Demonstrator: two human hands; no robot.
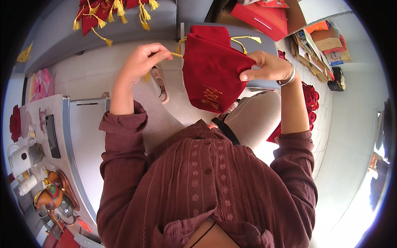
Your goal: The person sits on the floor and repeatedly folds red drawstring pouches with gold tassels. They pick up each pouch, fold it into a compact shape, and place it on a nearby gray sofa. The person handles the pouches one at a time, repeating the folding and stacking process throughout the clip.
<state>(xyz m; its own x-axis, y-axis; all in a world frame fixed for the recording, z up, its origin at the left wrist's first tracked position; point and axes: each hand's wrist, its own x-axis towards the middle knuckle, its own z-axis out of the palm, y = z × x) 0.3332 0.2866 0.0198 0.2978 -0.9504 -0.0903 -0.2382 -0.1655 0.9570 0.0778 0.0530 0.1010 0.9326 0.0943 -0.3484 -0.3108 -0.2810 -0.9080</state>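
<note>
A red velvet drawstring pouch (214,71) with gold lettering low on its face hangs in front of my lap. My left hand (149,57) pinches a yellow cord that runs to the pouch's left edge. At the pouch's right edge, my right hand (266,66), with a bangle on the wrist, grips the velvet between thumb and fingers. Yellow tassels (248,40) stick out beyond the top right of the pouch. More red pouches with yellow tassels (119,9) lie on the grey sofa at the upper left.
At the left stands a table (57,108) bearing a smartphone (53,136), a white kettle (19,159) and a horse figurine (51,193). A red box (263,18) is at the upper right, near stacked flattened cardboard (310,55). Red fabric flowers (310,96) lie right of my arm.
</note>
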